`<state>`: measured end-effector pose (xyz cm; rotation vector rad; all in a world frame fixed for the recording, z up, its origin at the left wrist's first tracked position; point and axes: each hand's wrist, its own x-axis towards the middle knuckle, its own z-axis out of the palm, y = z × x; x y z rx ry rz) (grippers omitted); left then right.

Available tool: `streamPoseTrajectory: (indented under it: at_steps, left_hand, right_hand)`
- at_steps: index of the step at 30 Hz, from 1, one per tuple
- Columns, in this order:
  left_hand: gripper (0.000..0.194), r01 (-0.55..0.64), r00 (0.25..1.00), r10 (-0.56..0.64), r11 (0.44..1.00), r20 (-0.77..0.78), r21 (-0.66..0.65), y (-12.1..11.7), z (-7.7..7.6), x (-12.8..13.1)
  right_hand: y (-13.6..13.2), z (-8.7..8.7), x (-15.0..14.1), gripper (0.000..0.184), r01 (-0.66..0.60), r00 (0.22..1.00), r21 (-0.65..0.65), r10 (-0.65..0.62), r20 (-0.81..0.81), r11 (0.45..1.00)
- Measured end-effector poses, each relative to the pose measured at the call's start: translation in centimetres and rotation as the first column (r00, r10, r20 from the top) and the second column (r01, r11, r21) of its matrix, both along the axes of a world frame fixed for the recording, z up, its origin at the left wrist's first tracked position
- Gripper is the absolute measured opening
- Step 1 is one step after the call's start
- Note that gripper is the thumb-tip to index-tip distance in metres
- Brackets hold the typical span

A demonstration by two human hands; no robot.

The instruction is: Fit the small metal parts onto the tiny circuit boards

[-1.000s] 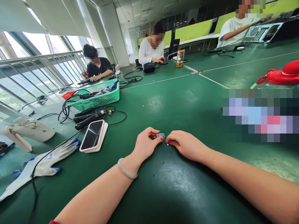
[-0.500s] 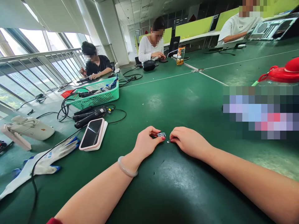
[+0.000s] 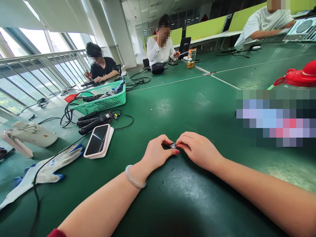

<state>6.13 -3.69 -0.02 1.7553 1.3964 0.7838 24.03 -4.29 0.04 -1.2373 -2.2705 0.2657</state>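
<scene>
Both my hands rest on the green table [image 3: 187, 108] and meet over a tiny blue-and-silver part [image 3: 173, 145]. My left hand [image 3: 158, 153], with a pale bangle on its wrist, pinches the part between thumb and fingertips. My right hand [image 3: 197, 148] comes in from the right, its fingers curled, and its fingertips touch the same part. What my right fingers grip beyond that is too small to make out.
A phone in a pink case [image 3: 98, 141] lies to the left, with black tools and cables [image 3: 96, 119], a green basket [image 3: 103, 98], a white work glove [image 3: 46, 171] and a white device [image 3: 31, 135]. A red-lidded jar [image 3: 300, 77] stands right. Three people sit at the far side.
My right hand has moved left and closed the gap, so its fingertips now meet my left hand on the small part. My view has shifted slightly.
</scene>
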Motion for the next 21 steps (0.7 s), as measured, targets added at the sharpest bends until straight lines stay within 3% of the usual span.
streamPoseTrajectory:
  at_steps: [7,14,17,21]
  left_hand:
    - [0.027,0.003,1.000,-0.003,1.000,0.009,0.006,0.03,0.07,-0.01]
    - [0.023,-0.017,0.992,0.017,1.000,0.124,0.001,0.22,-0.18,-0.11]
    - [0.024,0.012,0.968,0.001,0.999,0.251,-0.052,0.30,-0.45,-0.03]
    - [0.025,0.069,0.878,0.037,0.977,0.477,-0.204,0.12,-0.29,0.24]
  right_hand:
    - [0.04,0.02,0.18,0.020,0.003,1.000,0.001,-0.003,0.007,1.000]
    - [0.11,-0.12,0.35,0.023,0.039,0.999,0.032,-0.039,-0.018,0.999]
    - [0.07,-0.07,0.35,0.021,0.031,0.999,0.015,-0.031,-0.012,0.999]
    - [-0.16,-0.04,0.14,0.018,0.025,0.999,0.029,-0.024,-0.022,0.999]
